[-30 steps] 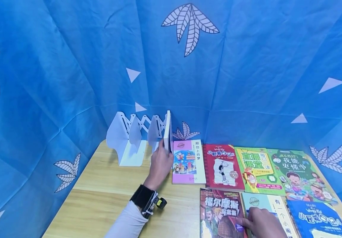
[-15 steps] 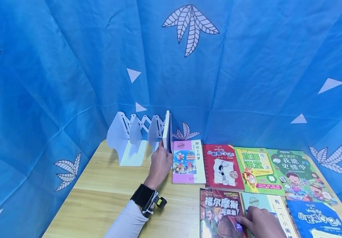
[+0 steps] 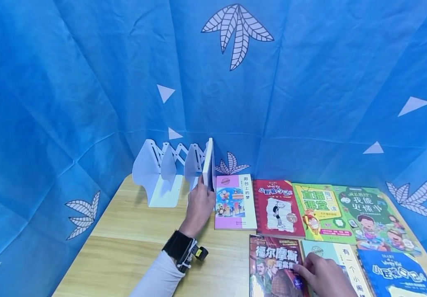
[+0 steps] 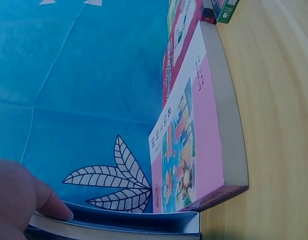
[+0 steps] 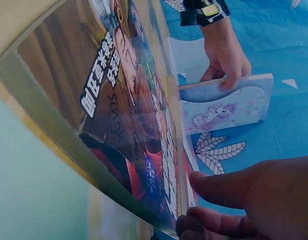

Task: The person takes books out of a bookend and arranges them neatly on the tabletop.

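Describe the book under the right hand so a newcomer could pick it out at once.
On the wooden table, flat books lie in two rows right of the white folding rack. The near row's leftmost is the dark detective book, which the right hand touches at its right edge. Only it has a dark brown cover with large red title characters.

Head view: bright, even, diffuse light from above and in front, no hard shadows. Blue backdrop [image 3: 310,82] evenly lit, its creases showing as faint tonal bands. Wide-angle distortion: table [image 3: 124,247] edges and backdrop seams bow toward the frame corners. Centre sharp, book titles legible.

Left wrist view: strong fisheye, wood grain curves at right. Pink book [image 4: 204,140] in focus; left hand [image 4: 18,200] at the lower left corner soft and dim.

Right wrist view: dark glossy cover [image 5: 123,110] very close, smeared, slight sheen. Right hand [image 5: 254,200] shaded, blurred. Left third is washed-out blur.
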A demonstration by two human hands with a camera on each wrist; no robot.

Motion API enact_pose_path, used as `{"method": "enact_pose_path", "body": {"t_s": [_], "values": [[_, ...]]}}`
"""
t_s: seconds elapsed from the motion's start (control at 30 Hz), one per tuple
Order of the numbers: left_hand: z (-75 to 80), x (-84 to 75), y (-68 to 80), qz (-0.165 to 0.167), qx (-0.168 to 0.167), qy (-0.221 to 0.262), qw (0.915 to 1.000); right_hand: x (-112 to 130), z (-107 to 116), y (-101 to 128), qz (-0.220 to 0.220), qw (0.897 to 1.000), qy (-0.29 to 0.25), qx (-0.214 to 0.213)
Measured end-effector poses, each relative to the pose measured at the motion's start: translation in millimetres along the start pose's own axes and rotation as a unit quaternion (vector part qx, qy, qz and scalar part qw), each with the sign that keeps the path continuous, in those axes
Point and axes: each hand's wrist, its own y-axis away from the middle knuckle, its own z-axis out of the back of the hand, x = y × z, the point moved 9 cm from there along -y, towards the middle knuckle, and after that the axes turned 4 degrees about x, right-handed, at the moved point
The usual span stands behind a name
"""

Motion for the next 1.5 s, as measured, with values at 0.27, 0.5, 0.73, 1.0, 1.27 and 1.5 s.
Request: {"method": "enact_pose_path", "body": {"t_s": [0.27, 0.5, 0.73, 1.0, 1.27, 1.5], "values": [[1.3, 1.7, 3.9, 0.009, 0.01, 0.022, 0.9997, 4.6, 2.3, 0.6, 0.0, 0.999, -0.047, -0.008], [5.0, 4.1, 10.6, 0.017, 0.007, 0.032, 0.9993, 4.7, 4.2, 0.1, -0.005, 0.998, -0.061, -0.014], [10.8, 2.0, 18.5, 0.013, 0.004, 0.038, 0.9992, 4.0, 5.6, 0.2, -0.005, 0.997, -0.073, -0.016], [19.7, 2.9, 28.3, 0.023, 0.012, 0.044, 0.9987, 3.3, 7.2, 1.1, -0.009, 0.997, -0.082, -0.012], [28.4, 5.4, 38.1, 0.022, 0.019, 0.054, 0.9981, 6.5, 10.5, 2.9, -0.003, 0.996, -0.085, -0.019], [36.8, 11.9, 47.8, 0.036, 0.031, 0.058, 0.9972, 8.8, 11.2, 3.2, -0.003, 0.996, -0.089, -0.019]]}}
